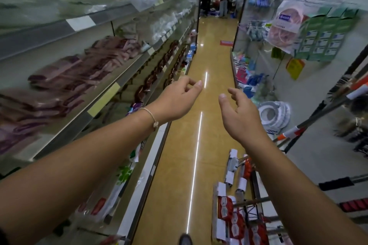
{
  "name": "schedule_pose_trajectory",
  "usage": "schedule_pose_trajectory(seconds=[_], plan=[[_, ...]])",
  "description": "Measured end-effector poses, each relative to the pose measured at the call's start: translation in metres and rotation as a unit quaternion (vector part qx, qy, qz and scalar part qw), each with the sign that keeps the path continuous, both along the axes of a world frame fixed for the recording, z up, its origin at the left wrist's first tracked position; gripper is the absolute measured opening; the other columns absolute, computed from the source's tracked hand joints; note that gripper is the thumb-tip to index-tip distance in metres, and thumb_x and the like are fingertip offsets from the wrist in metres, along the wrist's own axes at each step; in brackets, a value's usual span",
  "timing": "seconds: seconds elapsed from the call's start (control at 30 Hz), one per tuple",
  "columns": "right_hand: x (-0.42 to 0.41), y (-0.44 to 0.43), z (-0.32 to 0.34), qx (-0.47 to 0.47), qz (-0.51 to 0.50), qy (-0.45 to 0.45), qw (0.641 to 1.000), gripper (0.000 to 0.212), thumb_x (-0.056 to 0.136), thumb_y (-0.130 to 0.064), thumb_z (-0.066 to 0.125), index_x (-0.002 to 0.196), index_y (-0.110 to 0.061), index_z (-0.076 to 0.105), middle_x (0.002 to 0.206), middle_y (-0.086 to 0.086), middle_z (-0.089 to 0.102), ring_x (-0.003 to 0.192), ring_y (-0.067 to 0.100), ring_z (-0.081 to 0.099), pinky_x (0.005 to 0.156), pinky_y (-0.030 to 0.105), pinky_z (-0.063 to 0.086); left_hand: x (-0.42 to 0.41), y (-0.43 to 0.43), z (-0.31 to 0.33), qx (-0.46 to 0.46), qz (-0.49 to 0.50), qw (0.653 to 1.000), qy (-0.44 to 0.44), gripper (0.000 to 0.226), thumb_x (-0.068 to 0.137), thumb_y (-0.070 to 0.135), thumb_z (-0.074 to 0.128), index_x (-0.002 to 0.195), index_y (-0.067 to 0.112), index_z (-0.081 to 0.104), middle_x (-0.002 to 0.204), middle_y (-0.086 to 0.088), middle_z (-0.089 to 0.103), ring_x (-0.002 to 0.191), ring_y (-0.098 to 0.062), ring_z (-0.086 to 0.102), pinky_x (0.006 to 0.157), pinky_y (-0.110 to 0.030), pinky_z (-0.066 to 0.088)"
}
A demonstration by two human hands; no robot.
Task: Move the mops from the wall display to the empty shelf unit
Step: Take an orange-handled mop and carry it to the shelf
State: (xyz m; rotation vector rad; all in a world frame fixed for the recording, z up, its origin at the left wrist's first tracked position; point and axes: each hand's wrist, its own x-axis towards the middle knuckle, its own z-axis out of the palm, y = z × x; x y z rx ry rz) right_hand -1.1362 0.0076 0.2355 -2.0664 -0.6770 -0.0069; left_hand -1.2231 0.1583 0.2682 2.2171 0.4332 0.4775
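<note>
Reaching for a mop looks like the step in hand: both arms stretch out over the tan tiled aisle floor [179, 165] and carry nothing. The left shelving [79, 32] holds packs of purple and pink goods on its middle tiers. Its upper tier looks mostly bare apart from clear plastic bags, but I cannot tell whether that is the empty unit meant.

The mops [291, 133] are on the right wall display [310, 93], with their long handles slanting across it. Their heads in red-and-white wrappers [226, 210] sit low by the floor at the bottom right.

The right hand [241, 117] is nearer the mops, though well short of the handles, and its fingers are loosely curled around nothing. The left hand [175, 99], with a thin cord bracelet [151, 117] at the wrist, is equally loose and unladen.

To do this well, I would turn right and take one handle mid-shaft with the right hand. The left hand should steady it lower down. The handle should be lifted clear before swinging, since the crossed handles and hanging packets nearby could snag.
</note>
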Motion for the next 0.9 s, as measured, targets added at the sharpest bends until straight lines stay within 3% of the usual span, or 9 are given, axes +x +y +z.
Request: schedule_pose_trajectory(seconds=[0.23,0.37,0.53,0.77,0.9], plan=[[0.093,0.054,-0.017,-0.002,-0.017,0.002,1.0,0.055,0.103,-0.046,0.045,0.151,-0.018,0.041,0.153,0.002,0.047,0.142,0.019,0.04,0.115,0.043,0.036,0.101,0.052,-0.02,0.002,-0.017,1.0,0.025,0.043,0.102,0.053,0.039,0.124,0.02,0.056,0.106,-0.003,0.067,0.098,-0.016,0.062,0.091,-0.039,0.052],[0.168,0.093,-0.024,0.0,-0.025,0.004,1.0,0.055,0.103,-0.046,0.044,0.151,-0.018,0.042,0.152,0.002,0.047,0.141,0.02,0.041,0.115,0.045,0.038,0.177,0.089,-0.02,0.011,-0.016,0.999,0.029,0.045,0.102,0.053,0.038,0.127,0.02,0.055,0.108,0.001,0.064,0.1,-0.012,0.06,0.088,-0.031,0.05],[0.262,0.12,-0.025,-0.001,-0.037,0.018,0.999,0.055,0.103,-0.047,0.045,0.15,-0.019,0.043,0.151,0.002,0.048,0.141,0.02,0.042,0.114,0.044,0.038,0.276,0.124,-0.018,0.015,-0.027,0.998,0.046,0.046,0.101,0.056,0.039,0.124,0.021,0.057,0.102,-0.001,0.067,0.095,-0.016,0.063,0.089,-0.044,0.054],[0.357,0.134,-0.02,0.005,-0.055,0.022,0.998,0.055,0.102,-0.049,0.045,0.149,-0.019,0.045,0.15,0.001,0.05,0.138,0.019,0.045,0.114,0.043,0.04,0.377,0.14,-0.016,0.011,-0.059,0.997,0.048,0.048,0.101,0.054,0.039,0.133,0.021,0.053,0.114,0.003,0.062,0.104,-0.012,0.059,0.087,-0.032,0.049],[0.393,0.132,-0.017,0.008,-0.083,0.022,0.996,0.054,0.102,-0.048,0.046,0.148,-0.02,0.046,0.149,0.002,0.05,0.138,0.018,0.044,0.113,0.041,0.039,0.42,0.142,-0.012,0.007,-0.079,0.996,0.044,0.045,0.102,0.053,0.039,0.129,0.021,0.054,0.105,0.004,0.062,0.092,-0.01,0.059,0.078,-0.033,0.049]])
